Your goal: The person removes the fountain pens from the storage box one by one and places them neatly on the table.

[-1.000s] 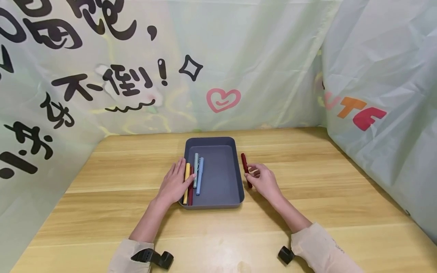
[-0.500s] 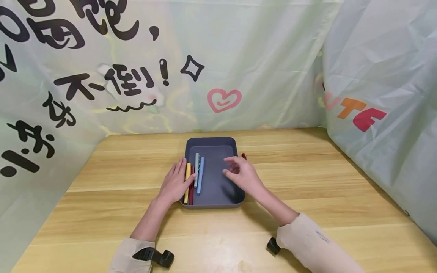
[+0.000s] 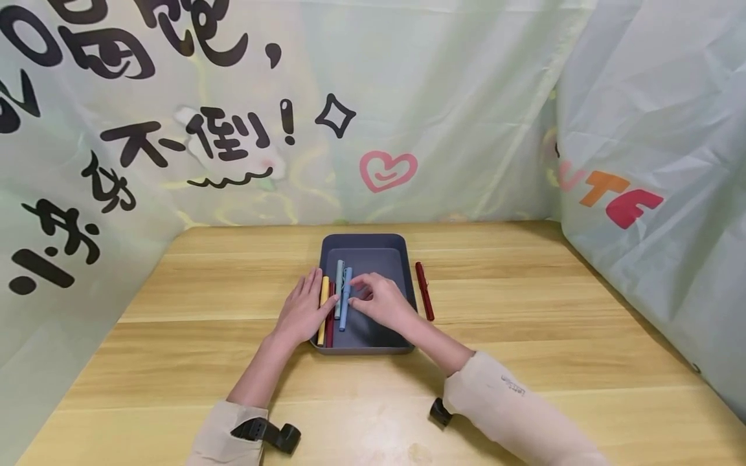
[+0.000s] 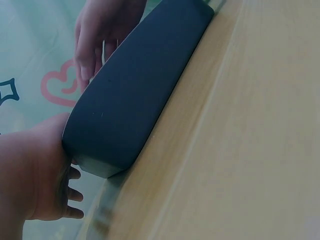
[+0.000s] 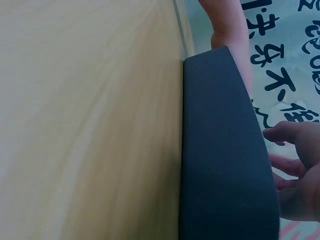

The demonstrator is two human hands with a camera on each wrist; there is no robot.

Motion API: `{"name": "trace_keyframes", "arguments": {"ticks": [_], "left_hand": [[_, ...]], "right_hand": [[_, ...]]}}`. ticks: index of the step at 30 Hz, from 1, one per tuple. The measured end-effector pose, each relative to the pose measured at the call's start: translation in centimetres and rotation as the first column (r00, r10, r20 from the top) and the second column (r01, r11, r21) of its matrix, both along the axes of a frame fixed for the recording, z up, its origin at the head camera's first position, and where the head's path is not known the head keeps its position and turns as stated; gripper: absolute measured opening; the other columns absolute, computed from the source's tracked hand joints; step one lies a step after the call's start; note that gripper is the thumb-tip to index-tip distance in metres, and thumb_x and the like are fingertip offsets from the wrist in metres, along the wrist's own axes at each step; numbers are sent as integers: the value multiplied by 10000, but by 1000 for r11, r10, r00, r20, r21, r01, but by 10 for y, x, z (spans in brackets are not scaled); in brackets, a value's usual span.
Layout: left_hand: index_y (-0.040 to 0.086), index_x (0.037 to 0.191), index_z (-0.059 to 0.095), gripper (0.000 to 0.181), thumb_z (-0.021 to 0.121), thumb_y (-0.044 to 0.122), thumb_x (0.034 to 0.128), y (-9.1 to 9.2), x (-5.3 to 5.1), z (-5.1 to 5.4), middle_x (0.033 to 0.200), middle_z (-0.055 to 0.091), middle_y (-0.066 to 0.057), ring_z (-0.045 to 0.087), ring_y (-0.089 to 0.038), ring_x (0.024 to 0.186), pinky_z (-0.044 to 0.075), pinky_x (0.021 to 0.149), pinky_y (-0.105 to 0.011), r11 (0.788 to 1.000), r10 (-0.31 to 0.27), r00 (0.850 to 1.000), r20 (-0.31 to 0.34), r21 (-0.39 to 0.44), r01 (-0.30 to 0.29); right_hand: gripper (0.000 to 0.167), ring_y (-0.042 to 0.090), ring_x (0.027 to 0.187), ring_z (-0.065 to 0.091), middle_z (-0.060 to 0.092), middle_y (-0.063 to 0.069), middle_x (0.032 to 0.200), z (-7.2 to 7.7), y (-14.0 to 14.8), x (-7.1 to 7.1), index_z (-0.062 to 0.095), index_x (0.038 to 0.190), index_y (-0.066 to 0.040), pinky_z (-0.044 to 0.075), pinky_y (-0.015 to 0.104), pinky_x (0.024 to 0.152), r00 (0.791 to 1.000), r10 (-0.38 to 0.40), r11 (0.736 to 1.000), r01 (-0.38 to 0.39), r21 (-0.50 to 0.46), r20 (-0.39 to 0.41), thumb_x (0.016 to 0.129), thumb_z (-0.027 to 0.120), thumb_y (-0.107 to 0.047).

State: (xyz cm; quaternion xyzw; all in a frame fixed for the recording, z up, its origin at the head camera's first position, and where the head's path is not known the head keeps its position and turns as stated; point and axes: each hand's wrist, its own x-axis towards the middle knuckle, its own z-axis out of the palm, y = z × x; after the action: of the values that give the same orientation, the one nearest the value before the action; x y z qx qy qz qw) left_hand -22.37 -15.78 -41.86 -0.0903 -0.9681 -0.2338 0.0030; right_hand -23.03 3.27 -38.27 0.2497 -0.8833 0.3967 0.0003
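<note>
One yellow pen (image 3: 324, 290), one inner red pen (image 3: 329, 329), one teal pen (image 3: 340, 282) and one blue pen (image 3: 345, 304) lie, left to right, in a dark tray (image 3: 384, 260) on a wooden table (image 3: 524, 310). An outer red pen (image 3: 425, 291) rests on the wood, just beside the tray's right wall.

The likeliest trouble is crowding: teal and blue lie close together, so fingers closing around blue could catch or nudge teal as well. A sideways push might roll blue against its neighbour. The left hand (image 3: 300, 312) could also get in the way, since its thumb reaches across yellow and inner red toward teal, while its straight fingers lie along the tray's left rim.

Blue lies immediately left of the right hand (image 3: 380, 299), tilted slightly, upper end toward the right. That hand's thumb and forefinger are bent but parted, with nothing between them; whether a fingertip touches blue, I cannot tell. In both wrist views the tray's walls hide the pens inside.
</note>
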Motion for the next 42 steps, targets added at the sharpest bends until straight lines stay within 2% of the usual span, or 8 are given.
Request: {"name": "trace_keyframes", "arguments": {"ticks": [6, 14, 22, 27, 33, 36, 42], "left_hand": [[8, 1465, 88, 740, 328, 496, 963, 2, -1, 0, 1513, 66, -158, 65, -366, 1354, 121, 1060, -517, 1000, 1, 1000, 1, -16, -1], [6, 1463, 84, 731, 326, 485, 968, 4, -1, 0, 1511, 67, -166, 73, -366, 1353, 127, 1060, -514, 1000, -11, 1000, 1, -26, 11], [7, 1464, 81, 727, 315, 488, 970, 4, -1, 0, 1510, 71, -168, 73, -362, 1354, 129, 1060, -512, 1000, -13, 1000, -3, -26, 13], [13, 1465, 77, 724, 317, 484, 971, 2, -1, 0, 1510, 72, -167, 70, -361, 1355, 130, 1059, -513, 1000, -12, 1000, -3, -20, 12], [18, 1467, 77, 721, 324, 480, 971, 1, -1, 1, 1513, 63, -159, 64, -358, 1356, 123, 1061, -509, 1000, -11, 1000, 3, -14, 11], [19, 1467, 79, 723, 326, 482, 970, 1, -1, 1, 1514, 61, -156, 62, -355, 1357, 119, 1063, -507, 1000, -6, 1000, 7, -14, 6], [15, 1466, 78, 725, 322, 486, 970, 0, 0, 1, 1512, 62, -163, 63, -357, 1356, 127, 1060, -513, 1000, -7, 1000, 8, -22, 7]], "right_hand": [[282, 172, 804, 575, 608, 95, 969, -7, -11, -7, 634, 1107, -39, 481, 264, 652, 999, 20, 1000, -21, 18, 44, 841, 670, -126], [266, 180, 802, 564, 596, 84, 977, -16, -15, -11, 643, 1091, -50, 473, 259, 616, 996, -24, 999, 20, 42, 85, 841, 673, -138], [230, 169, 761, 538, 565, 79, 909, -28, -15, -15, 664, 1055, -62, 455, 250, 592, 994, -32, 998, 27, 48, 103, 840, 670, -141], [194, 173, 764, 532, 563, 63, 894, -28, -15, -16, 670, 1031, -76, 453, 262, 603, 993, -38, 999, 33, 41, 109, 849, 656, -141], [138, 179, 770, 510, 534, 35, 874, -28, -14, -16, 669, 982, -109, 439, 298, 637, 991, -83, 994, 75, 76, 102, 852, 656, -153], [153, 186, 762, 489, 518, 35, 870, -29, -13, -16, 661, 976, -114, 422, 309, 644, 992, -95, 991, 86, 103, 83, 836, 680, -172], [281, 189, 721, 442, 471, 39, 876, -30, -13, -14, 623, 1013, -125, 387, 293, 595, 996, -67, 983, 55, 173, 65, 781, 747, -223]]}}
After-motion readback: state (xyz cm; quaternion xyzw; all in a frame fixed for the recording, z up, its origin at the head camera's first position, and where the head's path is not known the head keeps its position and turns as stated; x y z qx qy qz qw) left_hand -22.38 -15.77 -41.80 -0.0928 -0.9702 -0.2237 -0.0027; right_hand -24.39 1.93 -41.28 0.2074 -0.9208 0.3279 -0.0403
